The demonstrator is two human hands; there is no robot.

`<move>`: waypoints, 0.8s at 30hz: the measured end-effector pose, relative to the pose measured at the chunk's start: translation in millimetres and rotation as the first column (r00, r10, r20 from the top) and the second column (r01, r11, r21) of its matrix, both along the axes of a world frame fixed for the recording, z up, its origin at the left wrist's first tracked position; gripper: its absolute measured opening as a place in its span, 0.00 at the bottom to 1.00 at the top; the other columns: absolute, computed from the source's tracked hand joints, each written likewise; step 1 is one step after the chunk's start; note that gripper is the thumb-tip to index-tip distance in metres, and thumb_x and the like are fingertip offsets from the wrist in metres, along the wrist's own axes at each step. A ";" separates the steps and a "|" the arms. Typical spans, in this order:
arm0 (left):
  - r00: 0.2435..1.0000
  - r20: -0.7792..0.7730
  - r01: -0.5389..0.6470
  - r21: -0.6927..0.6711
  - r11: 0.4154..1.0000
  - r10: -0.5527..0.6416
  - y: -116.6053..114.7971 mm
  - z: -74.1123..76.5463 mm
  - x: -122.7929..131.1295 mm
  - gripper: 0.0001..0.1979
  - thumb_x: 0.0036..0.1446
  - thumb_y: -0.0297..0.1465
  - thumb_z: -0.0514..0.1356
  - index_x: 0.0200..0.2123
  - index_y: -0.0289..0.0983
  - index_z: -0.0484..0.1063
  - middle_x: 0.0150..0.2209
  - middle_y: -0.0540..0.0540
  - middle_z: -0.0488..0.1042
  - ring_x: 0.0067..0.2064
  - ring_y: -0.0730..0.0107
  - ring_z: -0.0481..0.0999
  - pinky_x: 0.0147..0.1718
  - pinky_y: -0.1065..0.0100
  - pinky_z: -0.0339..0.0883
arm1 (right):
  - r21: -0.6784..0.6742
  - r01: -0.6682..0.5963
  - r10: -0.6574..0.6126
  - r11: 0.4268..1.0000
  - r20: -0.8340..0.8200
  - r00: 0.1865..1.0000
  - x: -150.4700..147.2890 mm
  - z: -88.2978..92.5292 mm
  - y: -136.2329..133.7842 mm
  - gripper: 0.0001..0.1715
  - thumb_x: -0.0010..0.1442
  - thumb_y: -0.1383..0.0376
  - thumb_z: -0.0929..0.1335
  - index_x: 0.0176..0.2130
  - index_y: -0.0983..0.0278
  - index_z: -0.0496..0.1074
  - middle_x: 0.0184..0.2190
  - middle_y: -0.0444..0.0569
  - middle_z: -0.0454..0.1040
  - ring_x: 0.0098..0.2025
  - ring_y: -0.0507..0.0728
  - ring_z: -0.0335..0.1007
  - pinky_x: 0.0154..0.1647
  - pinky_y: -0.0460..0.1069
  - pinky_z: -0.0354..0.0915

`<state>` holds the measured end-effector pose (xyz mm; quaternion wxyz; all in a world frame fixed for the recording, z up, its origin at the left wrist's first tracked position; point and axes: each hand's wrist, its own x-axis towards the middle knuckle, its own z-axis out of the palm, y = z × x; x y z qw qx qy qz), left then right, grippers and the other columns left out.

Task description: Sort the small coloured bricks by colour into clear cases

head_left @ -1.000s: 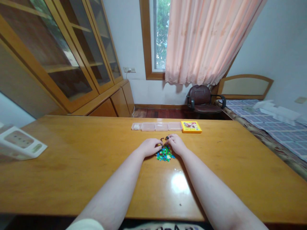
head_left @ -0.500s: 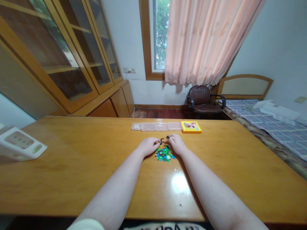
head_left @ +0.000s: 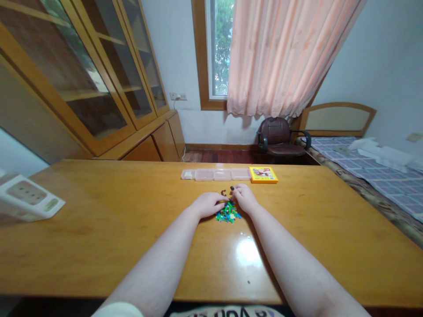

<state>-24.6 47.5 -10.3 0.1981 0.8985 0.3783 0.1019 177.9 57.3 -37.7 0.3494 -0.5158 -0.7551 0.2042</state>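
Note:
A small heap of green, blue, white and dark toy building pieces lies on the wooden table. My left hand reaches over the heap's far left side, fingers stretched out and thumb apart, with its fingertips at the pieces. Beyond the fingertips, several small brown pieces lie in a loose group. My right hand rests at the heap's far right edge, fingers bent and drawn together. A dark spot shows at its fingertips; whether it is a nail or a piece I cannot make out.
Behind the hands stands a clear plastic compartment tray, with a yellow box at its right end. A white plastic container is at the table's left. A tiny dark speck lies near the front edge.
My left hand has moved from the brown pieces toward the heap, and its fingers now extend over it. My right hand has shifted very slightly.

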 end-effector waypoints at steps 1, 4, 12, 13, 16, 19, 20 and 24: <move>1.000 -0.008 0.002 0.009 1.000 -0.002 -0.1 0.4 0.4 0.17 0.59 0.37 0.52 0.50 0.46 0.72 0.47 0.50 0.76 0.47 0.65 0.74 0.47 0.68 0.63 | -0.004 -0.012 0.012 1.000 -0.004 1.000 -0.2 0.4 -0.5 0.27 0.63 0.63 0.59 0.19 0.64 0.75 0.28 0.49 0.74 0.38 0.55 0.66 0.42 0.48 0.56; 0.999 -0.036 -0.005 0.036 0.999 0.007 0.2 2.3 0.5 0.16 0.59 0.37 0.51 0.46 0.45 0.75 0.44 0.49 0.77 0.45 0.64 0.74 0.44 0.68 0.64 | -0.011 -0.042 0.042 0.999 -0.019 0.999 -0.6 0.5 -1.0 0.26 0.63 0.63 0.60 0.19 0.63 0.75 0.29 0.49 0.74 0.39 0.56 0.66 0.43 0.49 0.57; 0.997 -0.015 -0.079 0.049 0.996 0.080 -0.3 4.3 -0.1 0.15 0.58 0.36 0.53 0.45 0.44 0.75 0.42 0.49 0.78 0.42 0.65 0.75 0.42 0.69 0.64 | -0.024 -0.037 0.036 0.999 -0.012 0.999 -0.4 -5.5 2.4 0.22 0.62 0.63 0.59 0.28 0.62 0.79 0.39 0.50 0.75 0.45 0.57 0.66 0.49 0.50 0.57; 0.998 -0.001 -0.060 0.039 0.997 0.060 -0.7 4.4 -0.2 0.15 0.58 0.36 0.53 0.46 0.44 0.74 0.44 0.49 0.77 0.43 0.65 0.74 0.43 0.69 0.64 | -0.022 -0.028 0.028 0.999 -0.017 0.999 -0.1 -5.4 2.4 0.22 0.62 0.64 0.59 0.28 0.62 0.79 0.39 0.50 0.75 0.46 0.57 0.66 0.49 0.50 0.57; 1.000 0.000 -0.005 0.016 1.000 0.005 -1.8 5.0 -0.3 0.16 0.58 0.36 0.54 0.47 0.45 0.74 0.44 0.50 0.77 0.44 0.66 0.74 0.44 0.70 0.64 | -0.024 -0.010 0.009 1.000 -0.018 1.000 0.5 -3.9 1.9 0.24 0.63 0.63 0.58 0.27 0.62 0.79 0.38 0.50 0.75 0.45 0.57 0.66 0.49 0.50 0.57; 1.000 -0.018 -0.006 0.012 1.000 0.006 -1.6 5.2 -0.2 0.15 0.58 0.36 0.53 0.46 0.44 0.75 0.43 0.49 0.77 0.43 0.66 0.74 0.44 0.70 0.64 | -0.026 -0.013 0.013 1.000 -0.001 1.000 0.5 -2.2 1.4 0.24 0.63 0.64 0.58 0.26 0.62 0.79 0.37 0.50 0.75 0.45 0.57 0.66 0.48 0.50 0.57; 1.000 -0.022 -0.013 0.014 1.000 0.013 -1.2 5.1 -0.2 0.15 0.58 0.36 0.53 0.45 0.44 0.75 0.43 0.49 0.77 0.43 0.65 0.74 0.44 0.69 0.64 | -0.025 -0.016 0.016 1.000 0.002 1.000 0.3 -2.0 1.3 0.24 0.63 0.64 0.58 0.27 0.62 0.79 0.37 0.50 0.75 0.45 0.57 0.66 0.48 0.50 0.57; 0.996 -0.053 -0.065 0.041 0.997 0.067 0.7 4.6 -0.9 0.14 0.58 0.37 0.52 0.40 0.41 0.76 0.39 0.47 0.78 0.40 0.65 0.74 0.40 0.69 0.64 | -0.020 -0.002 0.002 1.000 0.004 1.000 0.0 -1.4 1.1 0.24 0.63 0.63 0.59 0.26 0.62 0.79 0.37 0.50 0.75 0.44 0.57 0.66 0.47 0.50 0.57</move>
